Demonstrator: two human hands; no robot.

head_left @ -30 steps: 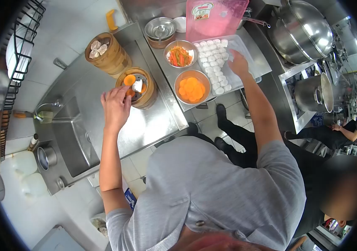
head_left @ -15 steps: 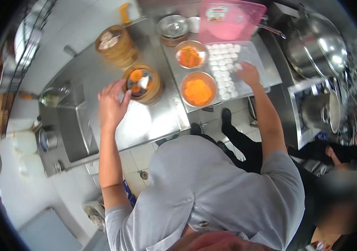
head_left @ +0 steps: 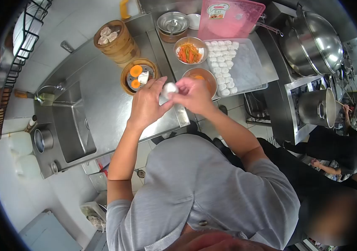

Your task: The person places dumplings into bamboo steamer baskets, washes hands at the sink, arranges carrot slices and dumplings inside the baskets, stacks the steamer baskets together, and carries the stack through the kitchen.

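Between my two hands is a small white dumpling-like piece (head_left: 170, 89). My right hand (head_left: 194, 95) pinches it from the right. On its left side is my left hand (head_left: 147, 101), fingers apart, in front of the bamboo steamer (head_left: 124, 82). That steamer holds orange slices (head_left: 136, 71) and a white piece (head_left: 143, 78). To the right, a clear tray (head_left: 249, 62) carries rows of white pieces (head_left: 220, 59). My right hand partly covers a metal bowl (head_left: 213, 79) of orange slices. Behind it stands a bowl of orange and green strips (head_left: 189, 53).
A stacked steamer (head_left: 122, 48) with dumplings stands at the back left, beyond the sink (head_left: 74, 134). A pink lid (head_left: 228, 21) leans behind the tray. At the right are a large pot (head_left: 314, 106) and other people (head_left: 333, 146).
My right hand has come from the tray towards the steamer with a white piece. My left hand has moved right to meet it.
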